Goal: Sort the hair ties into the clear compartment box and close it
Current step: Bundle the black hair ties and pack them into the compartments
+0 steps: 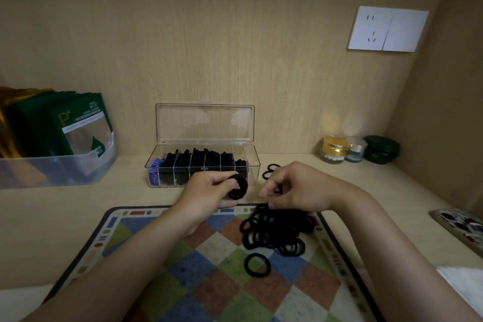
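A clear compartment box (254, 165) stands open at the back of the desk, its lid (205, 123) upright. Its compartments hold black hair ties, and the leftmost one holds blue ties (154, 174). My left hand (206, 196) is shut on a bunch of black hair ties (239, 187), just in front of the box. My right hand (295, 189) pinches a black tie above a pile of black hair ties (277, 230) on the checkered mat (209, 269). One single tie (257, 264) lies apart below the pile. Two more ties (270, 170) lie right of the box.
A clear bin (57, 170) with green and gold sachets stands at the left. Three small jars (358, 150) sit at the back right below a white wall socket (386, 29). A patterned object (462, 225) lies at the right edge.
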Action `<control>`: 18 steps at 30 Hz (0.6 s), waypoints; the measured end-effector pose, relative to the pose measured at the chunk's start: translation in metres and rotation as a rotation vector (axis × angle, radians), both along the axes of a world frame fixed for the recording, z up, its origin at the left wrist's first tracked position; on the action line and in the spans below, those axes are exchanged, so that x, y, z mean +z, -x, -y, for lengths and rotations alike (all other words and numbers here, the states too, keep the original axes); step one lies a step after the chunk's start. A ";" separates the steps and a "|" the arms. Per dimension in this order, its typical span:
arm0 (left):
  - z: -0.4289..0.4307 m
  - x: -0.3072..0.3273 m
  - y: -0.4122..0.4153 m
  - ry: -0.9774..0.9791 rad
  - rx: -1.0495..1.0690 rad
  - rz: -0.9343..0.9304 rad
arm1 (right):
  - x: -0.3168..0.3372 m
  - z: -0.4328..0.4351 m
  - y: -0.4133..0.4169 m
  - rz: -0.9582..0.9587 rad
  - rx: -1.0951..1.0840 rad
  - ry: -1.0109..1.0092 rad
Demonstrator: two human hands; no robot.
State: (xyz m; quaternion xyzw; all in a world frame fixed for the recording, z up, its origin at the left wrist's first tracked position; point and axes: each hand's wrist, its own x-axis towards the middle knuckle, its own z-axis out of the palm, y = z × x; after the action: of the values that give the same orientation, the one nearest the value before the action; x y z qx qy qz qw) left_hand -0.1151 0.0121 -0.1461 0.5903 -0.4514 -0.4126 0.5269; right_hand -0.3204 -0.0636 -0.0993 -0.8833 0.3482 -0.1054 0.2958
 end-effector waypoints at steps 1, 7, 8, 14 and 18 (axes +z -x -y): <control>0.000 0.000 0.001 0.000 0.002 0.004 | -0.001 0.000 0.001 -0.071 0.016 0.021; -0.001 -0.001 0.005 0.008 0.014 0.022 | -0.002 -0.008 -0.012 -0.145 -0.008 -0.037; -0.001 -0.001 0.005 0.008 0.016 0.025 | -0.002 -0.010 -0.013 -0.159 -0.036 -0.031; -0.001 -0.001 0.004 0.009 0.027 0.022 | -0.010 -0.007 -0.014 -0.320 -0.024 0.156; 0.001 -0.004 0.004 0.008 0.038 0.015 | -0.009 -0.007 -0.016 -0.266 -0.088 0.173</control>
State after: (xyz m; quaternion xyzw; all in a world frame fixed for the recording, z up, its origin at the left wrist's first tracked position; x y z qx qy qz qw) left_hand -0.1190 0.0112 -0.1497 0.5995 -0.4458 -0.3963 0.5337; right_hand -0.3047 -0.0565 -0.1086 -0.8955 0.4123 -0.0302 0.1650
